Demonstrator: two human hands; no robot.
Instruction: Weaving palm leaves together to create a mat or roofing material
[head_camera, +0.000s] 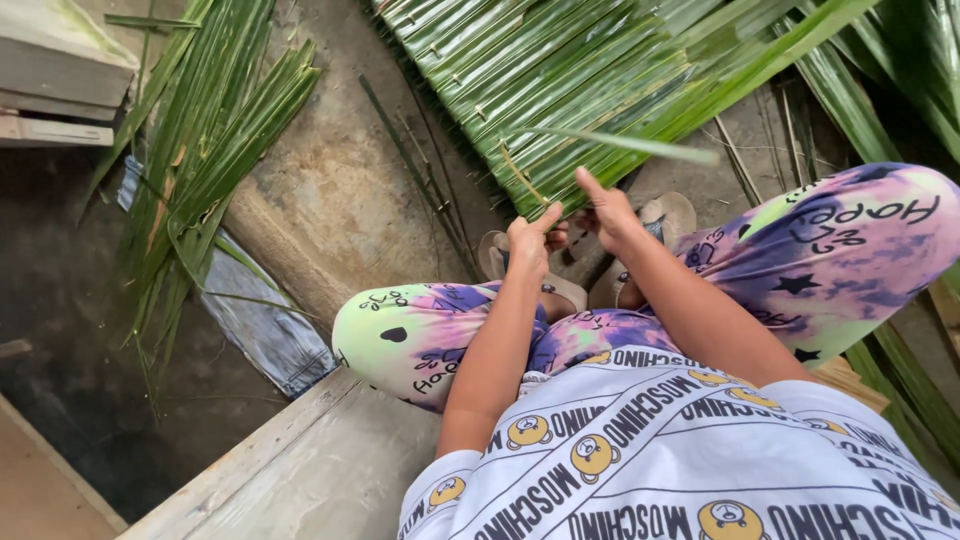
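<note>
My left hand (528, 245) and my right hand (605, 212) meet at the near edge of a panel of folded green palm leaves (560, 80) that lies on the ground in front of my knees. Both hands pinch the leaf edge there. A loose green leaf strip (640, 146) sticks out to the right just above my right hand; which hand holds it I cannot tell. I sit with bent knees in tie-dye trousers, and my sandalled feet (600, 262) rest under my hands.
A bundle of loose long green palm leaves (195, 170) lies on the left over a rough concrete curb (320, 210). A blue cloth (262, 320) lies beside it. Wooden boards (300, 470) run under me, and a wooden step (55, 70) is top left. More fronds (900, 90) hang at the right.
</note>
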